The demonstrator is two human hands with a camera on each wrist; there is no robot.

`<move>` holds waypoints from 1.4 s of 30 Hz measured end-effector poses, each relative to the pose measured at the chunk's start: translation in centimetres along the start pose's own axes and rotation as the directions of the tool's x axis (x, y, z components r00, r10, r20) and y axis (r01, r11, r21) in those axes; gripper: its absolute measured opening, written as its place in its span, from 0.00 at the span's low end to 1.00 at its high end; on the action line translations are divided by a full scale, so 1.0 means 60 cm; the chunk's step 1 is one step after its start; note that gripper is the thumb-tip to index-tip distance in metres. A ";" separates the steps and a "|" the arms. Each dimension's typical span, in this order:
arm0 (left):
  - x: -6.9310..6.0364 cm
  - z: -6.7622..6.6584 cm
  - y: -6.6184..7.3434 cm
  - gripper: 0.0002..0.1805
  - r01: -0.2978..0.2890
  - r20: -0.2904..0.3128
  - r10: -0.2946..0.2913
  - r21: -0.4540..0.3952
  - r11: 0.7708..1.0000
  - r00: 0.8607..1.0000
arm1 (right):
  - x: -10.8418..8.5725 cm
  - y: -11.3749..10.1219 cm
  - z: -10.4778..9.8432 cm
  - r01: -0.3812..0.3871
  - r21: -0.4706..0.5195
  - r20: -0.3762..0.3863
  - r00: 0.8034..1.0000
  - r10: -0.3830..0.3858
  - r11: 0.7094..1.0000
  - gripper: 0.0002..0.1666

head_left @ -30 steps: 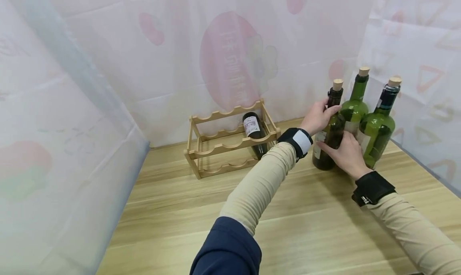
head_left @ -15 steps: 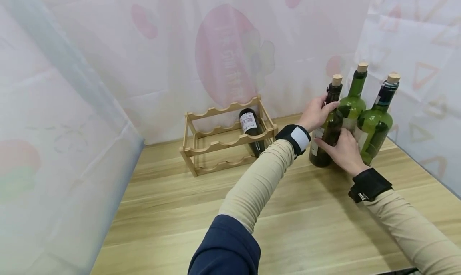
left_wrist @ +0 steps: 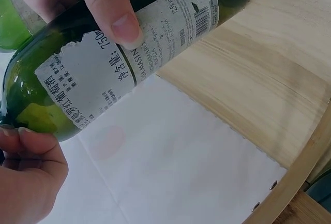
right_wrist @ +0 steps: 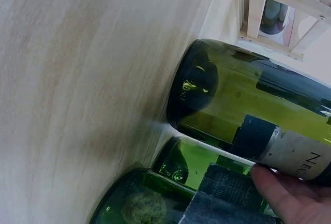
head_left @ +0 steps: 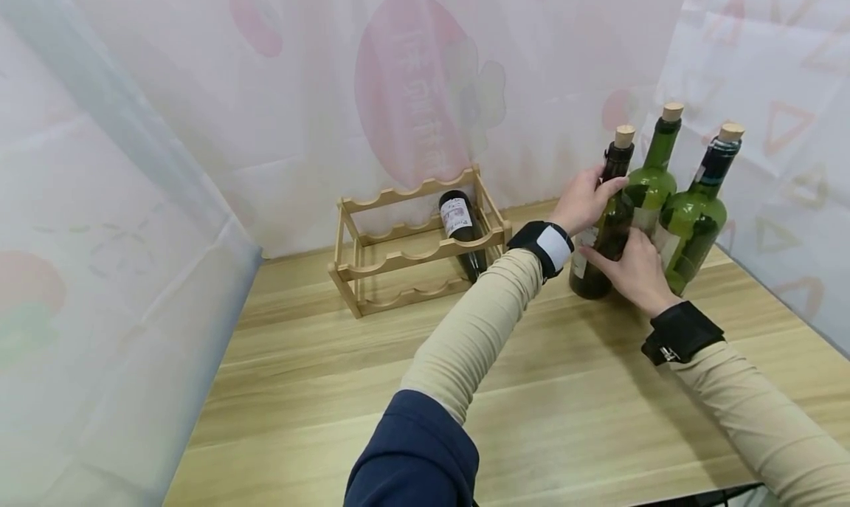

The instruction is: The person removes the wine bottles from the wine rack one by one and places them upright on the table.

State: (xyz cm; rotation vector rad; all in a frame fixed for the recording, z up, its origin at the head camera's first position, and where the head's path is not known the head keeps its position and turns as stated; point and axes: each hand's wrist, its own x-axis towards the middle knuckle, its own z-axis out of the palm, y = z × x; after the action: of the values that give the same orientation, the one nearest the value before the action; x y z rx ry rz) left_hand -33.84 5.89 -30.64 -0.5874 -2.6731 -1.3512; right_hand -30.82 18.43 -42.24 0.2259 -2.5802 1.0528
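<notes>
A dark, corked wine bottle (head_left: 615, 223) stands upright on the table, nearest of the bottles to the rack. My left hand (head_left: 582, 202) grips it by the neck and shoulder. Lower down, my right hand (head_left: 639, 274) holds the bottle's body, its thumb lying across the printed label (left_wrist: 93, 76) in the left wrist view. Right behind it are a green bottle (head_left: 654, 182) and another green bottle with a dark neck wrap (head_left: 696, 223), both corked and upright. The right hand's fingers are partly hidden between the bottles.
A small wooden wine rack (head_left: 412, 260) stands left of my hands, against the curtain at the back. One dark bottle (head_left: 458, 223) lies tilted in its right slot. Printed curtains (head_left: 299, 123) enclose the wooden table (head_left: 319, 389), whose front edge shows at lower right.
The head view has shifted slightly, so the scene sits a little higher in it. Both hands keep their hold on the dark bottle, which shows no clear movement on the table.
</notes>
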 end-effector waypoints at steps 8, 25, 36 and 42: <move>0.002 -0.006 0.006 0.17 -0.023 0.003 0.023 0.012 1.000 1.000 | 0.005 -0.005 -0.006 0.002 0.001 0.000 1.000 -0.002 1.000 0.50; -0.001 -0.004 0.009 0.17 -0.015 -0.006 0.016 0.034 0.999 1.000 | 0.000 -0.007 -0.012 -0.019 -0.024 0.024 0.999 0.020 1.000 0.54; -0.005 0.002 0.003 0.16 -0.025 -0.009 0.025 0.012 1.000 1.000 | -0.005 -0.004 -0.011 -0.017 -0.055 0.057 0.998 0.020 0.998 0.50; -0.007 -0.002 -0.003 0.19 0.001 -0.004 -0.001 0.028 1.000 1.000 | -0.010 -0.006 -0.012 -0.021 -0.100 0.103 0.994 0.031 0.995 0.52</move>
State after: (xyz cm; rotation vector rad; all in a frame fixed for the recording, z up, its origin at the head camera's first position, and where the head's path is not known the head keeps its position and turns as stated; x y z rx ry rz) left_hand -33.54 5.58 -30.84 -0.5798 -2.6852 -1.3114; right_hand -30.00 18.72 -41.75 0.2289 -2.7270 0.9424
